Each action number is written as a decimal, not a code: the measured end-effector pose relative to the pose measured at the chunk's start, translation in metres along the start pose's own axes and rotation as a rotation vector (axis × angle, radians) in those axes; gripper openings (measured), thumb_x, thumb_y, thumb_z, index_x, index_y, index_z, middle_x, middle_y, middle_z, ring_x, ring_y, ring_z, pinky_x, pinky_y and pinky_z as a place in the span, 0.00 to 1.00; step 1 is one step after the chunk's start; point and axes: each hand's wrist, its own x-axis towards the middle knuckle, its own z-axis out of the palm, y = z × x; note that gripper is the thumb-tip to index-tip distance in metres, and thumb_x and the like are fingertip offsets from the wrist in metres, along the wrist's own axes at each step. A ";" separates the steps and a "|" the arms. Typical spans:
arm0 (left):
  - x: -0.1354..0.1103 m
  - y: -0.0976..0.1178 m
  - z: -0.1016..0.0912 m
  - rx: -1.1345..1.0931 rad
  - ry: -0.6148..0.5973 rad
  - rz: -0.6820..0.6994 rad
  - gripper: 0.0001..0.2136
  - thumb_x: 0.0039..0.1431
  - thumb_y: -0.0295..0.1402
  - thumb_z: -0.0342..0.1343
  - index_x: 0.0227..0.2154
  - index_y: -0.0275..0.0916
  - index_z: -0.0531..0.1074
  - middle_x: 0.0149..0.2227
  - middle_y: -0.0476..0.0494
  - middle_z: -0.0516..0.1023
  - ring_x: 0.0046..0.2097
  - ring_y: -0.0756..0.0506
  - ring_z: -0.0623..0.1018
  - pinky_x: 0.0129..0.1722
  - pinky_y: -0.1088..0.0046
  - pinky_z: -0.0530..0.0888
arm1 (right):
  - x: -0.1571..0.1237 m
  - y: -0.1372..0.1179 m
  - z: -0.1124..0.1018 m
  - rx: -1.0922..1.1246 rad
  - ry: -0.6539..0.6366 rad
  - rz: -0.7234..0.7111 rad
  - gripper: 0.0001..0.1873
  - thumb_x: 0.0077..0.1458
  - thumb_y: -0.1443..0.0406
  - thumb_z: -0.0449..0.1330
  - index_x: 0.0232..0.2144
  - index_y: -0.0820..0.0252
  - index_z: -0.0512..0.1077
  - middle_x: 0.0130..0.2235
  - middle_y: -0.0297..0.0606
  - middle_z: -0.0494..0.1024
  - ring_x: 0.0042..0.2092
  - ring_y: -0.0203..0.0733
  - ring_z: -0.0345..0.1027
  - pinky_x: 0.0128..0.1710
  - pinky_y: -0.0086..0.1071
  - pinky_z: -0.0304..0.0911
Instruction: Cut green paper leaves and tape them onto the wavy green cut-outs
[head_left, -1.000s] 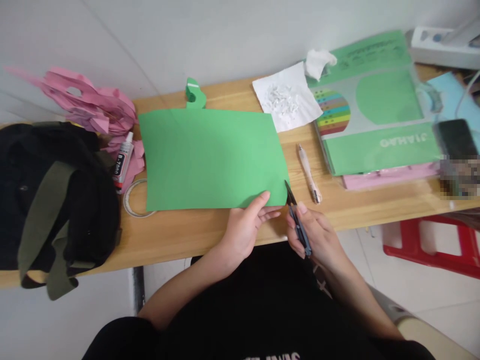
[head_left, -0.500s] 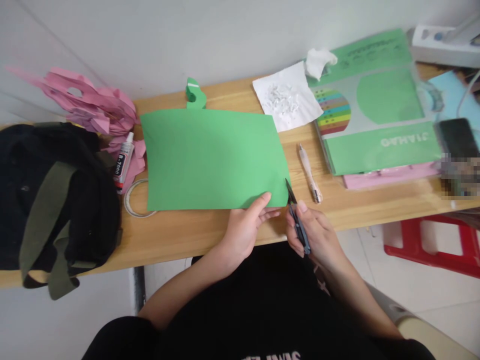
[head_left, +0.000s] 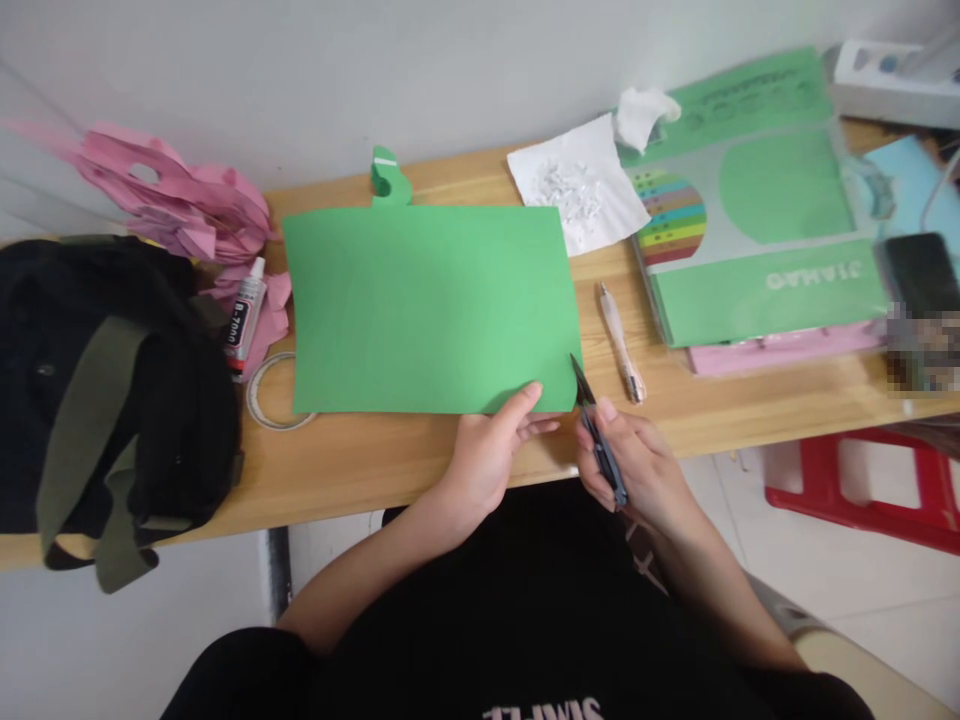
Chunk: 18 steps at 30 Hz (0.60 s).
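I saw the left hand (head_left: 491, 455) pinching the near edge of the green sheet (head_left: 431, 305), which lay flat on the table (head_left: 375, 470). The right hand (head_left: 637, 470) was clamped round the snips (head_left: 598, 440), tip at the sheet's near right corner.

A wooden table (head_left: 390, 470) is seen spread with a green sheet (head_left: 427, 310) at its middle; to the left are laid a black bag (head_left: 112, 390), pink paper scraps (head_left: 180, 205), a glue tube (head_left: 244, 318) and a tape ring (head_left: 266, 395), to the right a pen (head_left: 621, 342), a white sheet (head_left: 577, 185) and a coloured-paper pack (head_left: 765, 240).
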 end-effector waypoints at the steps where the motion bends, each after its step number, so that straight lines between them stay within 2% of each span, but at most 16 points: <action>1: 0.000 0.000 0.000 0.000 0.004 0.000 0.09 0.43 0.31 0.67 0.27 0.33 0.75 0.28 0.44 0.79 0.31 0.45 0.80 0.38 0.66 0.75 | 0.000 0.000 0.000 0.003 0.000 0.002 0.26 0.58 0.44 0.49 0.23 0.58 0.62 0.10 0.25 0.60 0.10 0.28 0.48 0.10 0.22 0.43; 9: -0.003 0.001 0.001 -0.021 0.019 0.050 0.10 0.42 0.29 0.67 0.30 0.37 0.76 0.33 0.48 0.79 0.33 0.48 0.77 0.36 0.69 0.76 | 0.000 -0.001 -0.002 0.007 0.002 0.005 0.25 0.58 0.45 0.49 0.23 0.58 0.63 0.09 0.25 0.60 0.10 0.27 0.48 0.10 0.21 0.44; 18: -0.005 0.003 0.002 0.038 0.054 0.059 0.10 0.40 0.31 0.68 0.28 0.36 0.74 0.30 0.48 0.78 0.31 0.49 0.76 0.31 0.72 0.73 | -0.003 -0.001 -0.002 0.000 -0.003 -0.005 0.25 0.59 0.46 0.49 0.23 0.58 0.62 0.10 0.25 0.60 0.11 0.27 0.48 0.10 0.21 0.44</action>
